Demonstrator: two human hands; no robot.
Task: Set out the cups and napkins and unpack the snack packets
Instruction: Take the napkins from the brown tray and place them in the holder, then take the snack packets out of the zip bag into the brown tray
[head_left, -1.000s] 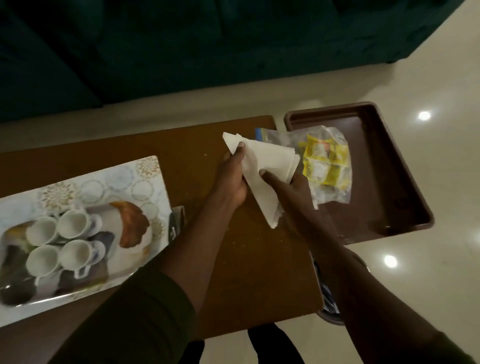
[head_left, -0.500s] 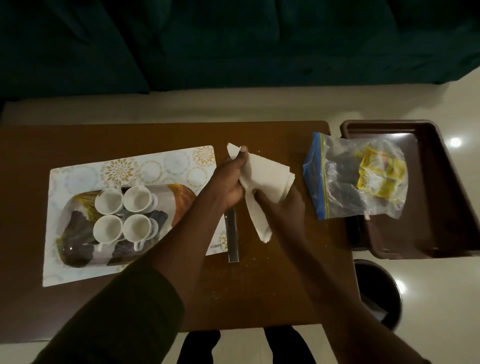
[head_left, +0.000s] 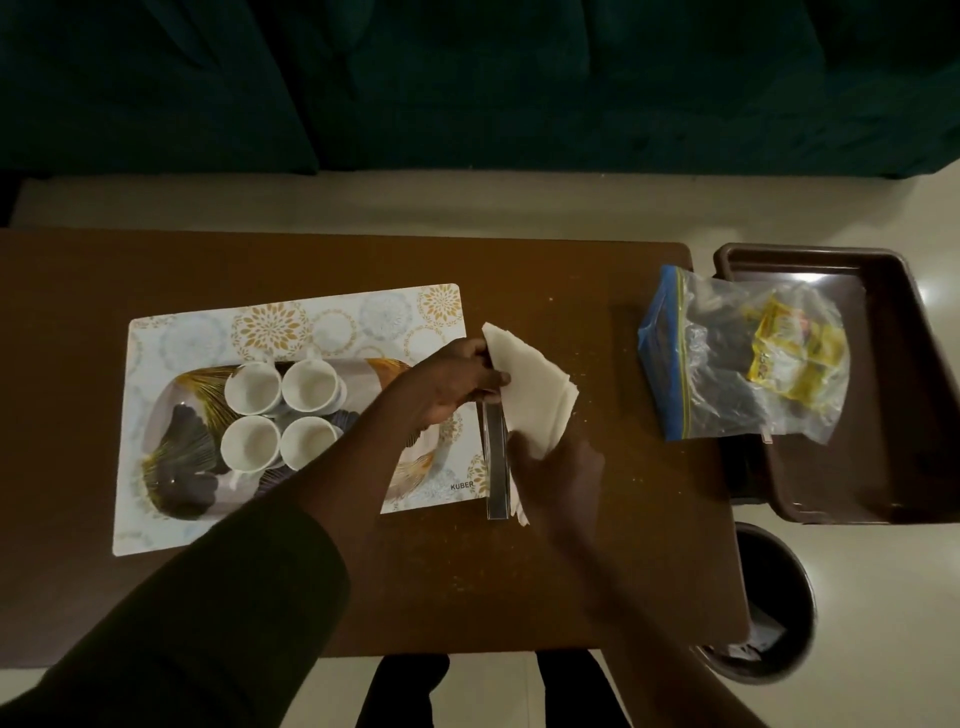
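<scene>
Head view over a brown table (head_left: 597, 571). A small stack of white paper napkins (head_left: 530, 395) is held just above the table, immediately right of the patterned placemat (head_left: 291, 325). The left hand (head_left: 457, 387) pinches the stack's upper left edge between thumb and fingers, wrist angled in from the lower left across the placemat. The right hand (head_left: 563, 465) closes on the lower right corner from below, its forearm rising from the bottom right; its fingertips are hidden behind the paper, so the exact hold cannot be told. A narrow shiny strip (head_left: 496, 462), perhaps a napkin holder, lies along the placemat's right edge beneath the napkins.

Judged handling: the napkins are light, soft and limp; sheets slide apart easily, so a pinch at a folded edge or corner, with the other hand supporting, keeps the stack together.

On the placemat sits a printed tray (head_left: 182, 467) bearing four white cups (head_left: 283, 415) in a tight square, upright; these look hard and breakable, best taken by the handle or rim. Far right of the placemat, a clear zip bag (head_left: 727, 364) with yellow snack packets (head_left: 795, 353) rests half on the table edge, half in a brown bin (head_left: 904, 415); the bag seems slippery and floppy
</scene>
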